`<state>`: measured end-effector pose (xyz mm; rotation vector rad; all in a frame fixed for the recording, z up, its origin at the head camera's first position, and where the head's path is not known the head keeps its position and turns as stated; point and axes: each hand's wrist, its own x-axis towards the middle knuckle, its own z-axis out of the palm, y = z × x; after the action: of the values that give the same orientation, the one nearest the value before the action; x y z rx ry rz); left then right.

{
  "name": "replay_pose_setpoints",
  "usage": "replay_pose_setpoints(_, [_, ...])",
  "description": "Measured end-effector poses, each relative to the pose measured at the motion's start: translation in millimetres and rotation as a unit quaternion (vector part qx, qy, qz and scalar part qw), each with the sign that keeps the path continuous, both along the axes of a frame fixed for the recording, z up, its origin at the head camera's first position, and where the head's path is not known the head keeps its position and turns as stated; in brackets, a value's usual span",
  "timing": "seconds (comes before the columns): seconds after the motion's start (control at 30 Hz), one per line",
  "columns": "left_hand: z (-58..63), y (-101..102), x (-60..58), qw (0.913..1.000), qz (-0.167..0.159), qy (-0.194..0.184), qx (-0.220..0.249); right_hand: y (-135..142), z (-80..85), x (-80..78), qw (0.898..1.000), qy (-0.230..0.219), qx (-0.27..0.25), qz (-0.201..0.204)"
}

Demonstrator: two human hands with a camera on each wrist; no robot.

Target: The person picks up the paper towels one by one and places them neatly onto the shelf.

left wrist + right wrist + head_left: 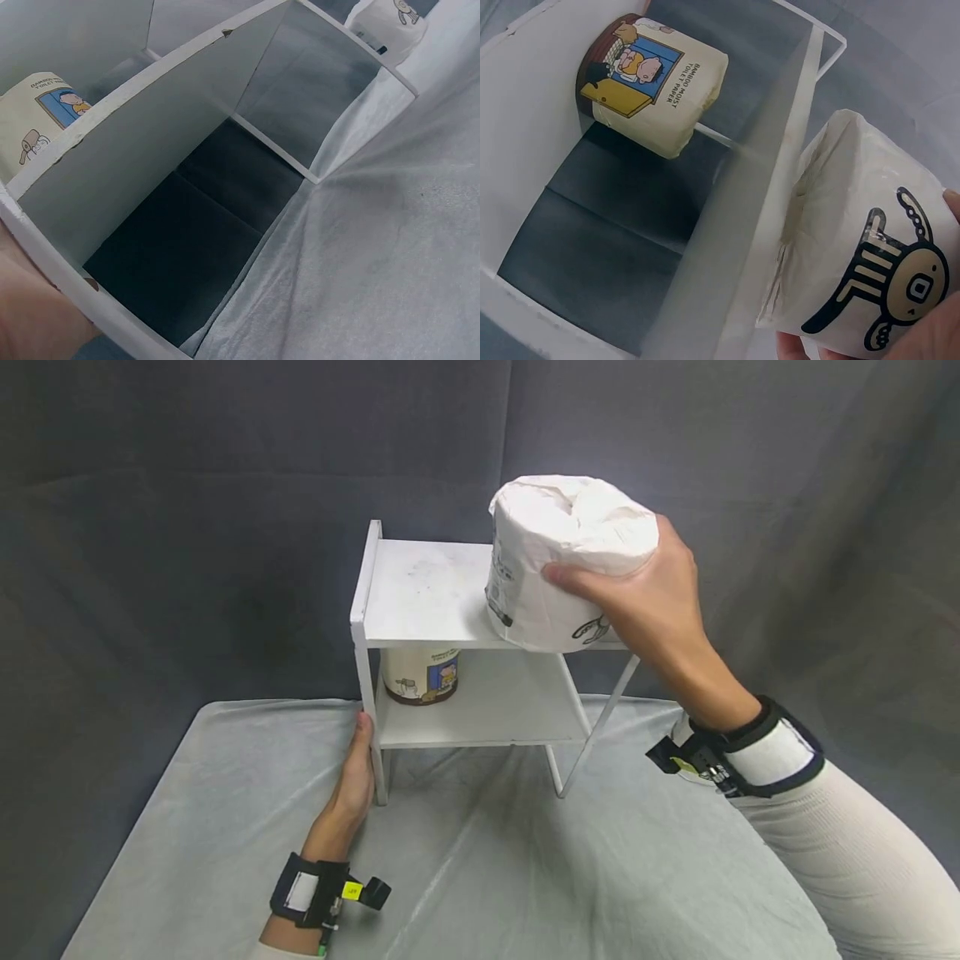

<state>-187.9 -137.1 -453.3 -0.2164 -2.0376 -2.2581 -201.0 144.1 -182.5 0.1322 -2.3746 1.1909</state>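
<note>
My right hand (660, 589) grips a white paper-wrapped toilet roll (573, 564) from its right side, thumb across the front. In the head view the roll overlaps the right end of the white two-tier shelf's (427, 589) top board. Black cartoon print shows on its wrapper in the right wrist view. My left hand (352, 781) rests against the outside of the shelf's left leg, its visible digit straight and pointing up; the other fingers are hidden. A cream toilet roll (420, 677) with a cartoon window picture stands at the left of the lower tier.
Behind my right wrist, another white object (682, 731) is partly visible on the table. A pale grey cloth (465, 860) covers the table, and a dark curtain (255, 527) hangs behind the shelf. Thin white legs (600, 718) support the shelf's right side.
</note>
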Motion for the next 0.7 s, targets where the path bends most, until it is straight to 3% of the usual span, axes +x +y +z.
replay_pose_setpoints(0.4, [0.8,1.1,-0.4,0.9999,0.004,-0.007,0.010,-22.0,-5.5,-23.0,1.000,-0.013,0.025,-0.003])
replay_pose_setpoints(0.7, [0.0,0.6,-0.7,0.9999,0.001,-0.003,0.012,-35.7,-8.0,-33.0,1.000,-0.010,0.007,0.007])
